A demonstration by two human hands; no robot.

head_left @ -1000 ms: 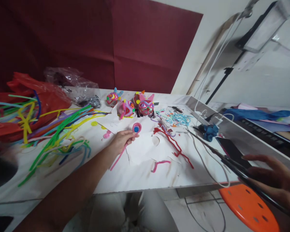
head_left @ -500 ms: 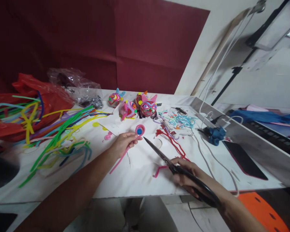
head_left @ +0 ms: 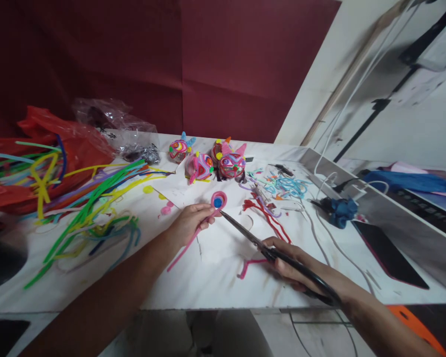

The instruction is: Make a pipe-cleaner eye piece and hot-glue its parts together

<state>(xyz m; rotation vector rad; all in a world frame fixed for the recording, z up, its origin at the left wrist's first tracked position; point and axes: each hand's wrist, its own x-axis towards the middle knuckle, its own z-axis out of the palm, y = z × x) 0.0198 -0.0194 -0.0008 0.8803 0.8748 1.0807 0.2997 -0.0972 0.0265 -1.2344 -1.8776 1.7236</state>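
Note:
Between the fingertips of my left hand [head_left: 193, 222] is a pink pipe cleaner [head_left: 184, 252], its upper end coiled round a blue centre [head_left: 217, 202] and its tail hanging down to the left. My right hand [head_left: 293, 263] is closed on black-handled scissors [head_left: 243, 230], whose tip points up and left and lies at the edge of the pink coil. The blades look closed. A short bent pink piece [head_left: 244, 268] lies on the table below the scissors.
Several decorated balls [head_left: 232, 162] stand at the back. Left are loose pipe cleaners [head_left: 92, 196] and a red plastic bag [head_left: 80, 144]. Red pieces [head_left: 269, 218], blue scraps [head_left: 290, 187], cables [head_left: 325, 255] and a black phone-like slab [head_left: 390, 255] lie right.
The scissors' tip has come closer to the pink coil, and their blades look more closed. The whole view has shifted slightly. My left hand still holds the pink pipe cleaner.

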